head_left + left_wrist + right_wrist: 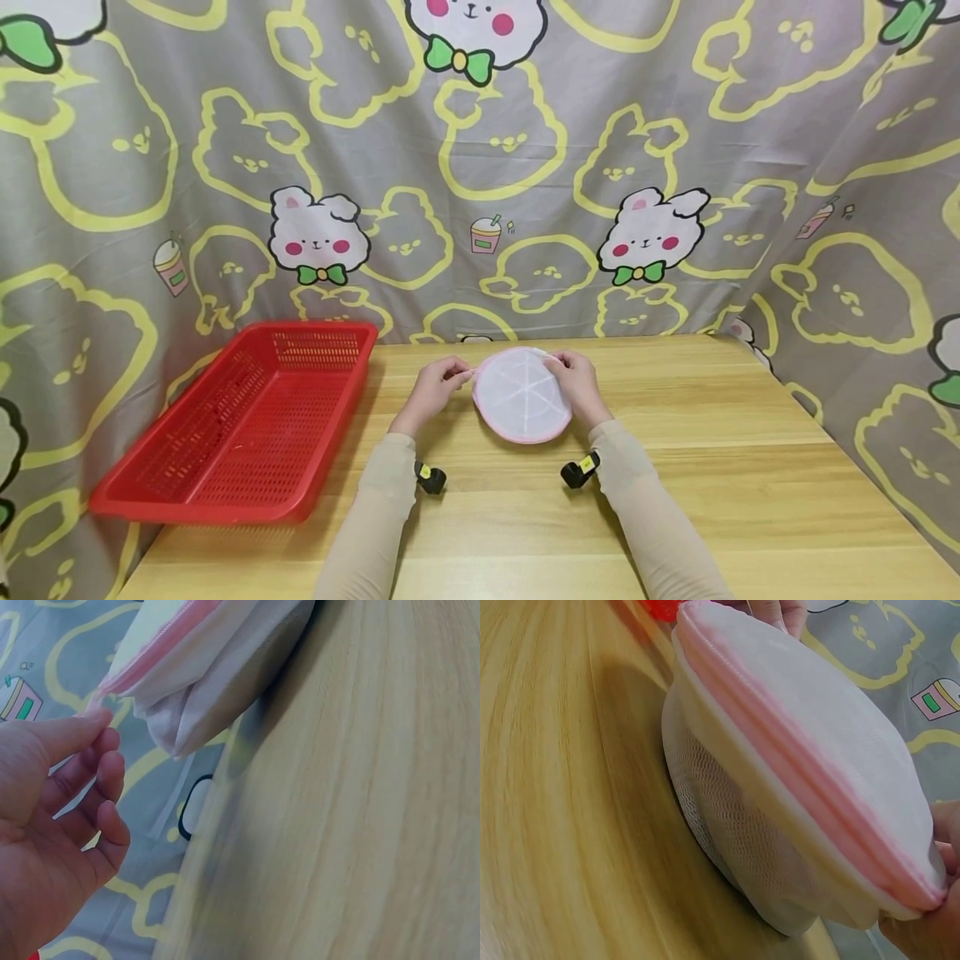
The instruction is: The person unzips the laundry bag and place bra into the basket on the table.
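Observation:
A round white mesh laundry bag (522, 400) with a pink zipped rim sits on the wooden table, its top panel tilted toward me. At the bag's left edge, my left hand (437, 388) pinches a small pink tab (94, 703) between thumb and forefinger; the other fingers curl loosely. My right hand (579, 385) grips the rim on the opposite side, thumb over the top panel. Seen from the right wrist, the zip (780, 757) runs closed along the visible rim and the netted side wall (727, 817) bulges down to the table. Whatever the bag may contain is hidden.
A red perforated plastic basket (300, 433) stands at the left of the table (712, 467). Behind hangs a grey curtain (480, 167) with yellow outlines and cartoon rabbits. A black wrist camera (431, 477) is strapped to the left forearm, another (579, 471) to the right.

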A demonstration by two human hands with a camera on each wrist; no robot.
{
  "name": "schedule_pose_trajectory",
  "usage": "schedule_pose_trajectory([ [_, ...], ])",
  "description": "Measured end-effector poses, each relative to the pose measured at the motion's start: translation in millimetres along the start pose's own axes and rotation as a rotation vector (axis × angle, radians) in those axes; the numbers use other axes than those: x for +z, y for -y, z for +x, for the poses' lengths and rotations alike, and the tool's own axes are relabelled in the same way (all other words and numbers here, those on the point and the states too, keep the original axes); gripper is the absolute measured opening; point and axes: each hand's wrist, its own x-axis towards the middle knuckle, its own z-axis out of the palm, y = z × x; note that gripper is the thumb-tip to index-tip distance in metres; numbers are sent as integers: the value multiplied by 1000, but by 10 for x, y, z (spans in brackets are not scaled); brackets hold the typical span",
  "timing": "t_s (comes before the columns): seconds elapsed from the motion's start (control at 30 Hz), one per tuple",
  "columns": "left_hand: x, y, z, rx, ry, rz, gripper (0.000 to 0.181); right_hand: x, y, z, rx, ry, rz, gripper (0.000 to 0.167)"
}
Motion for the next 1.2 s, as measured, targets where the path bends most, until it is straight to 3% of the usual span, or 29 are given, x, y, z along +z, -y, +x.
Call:
schedule_pose_trajectory([
  [0.17,-12,2,-6,2,19,-1,17,10,4,0,4,-16,1,21],
  [0.4,-16,25,-30,90,25,-7,11,-16,-24,4,-38,-73,-39,19],
  [0.63,-36,21,-14,35,78,-29,12,-28,-33,15,-30,-73,-32,21],
  [0.83,-47,27,-12,26,97,-45,10,-21,-25,15,-5,-93,-13,21],
  [1.2,-57,27,-21,-6,79,-41,13,-20,1,10,-8,-35,-21,25],
])
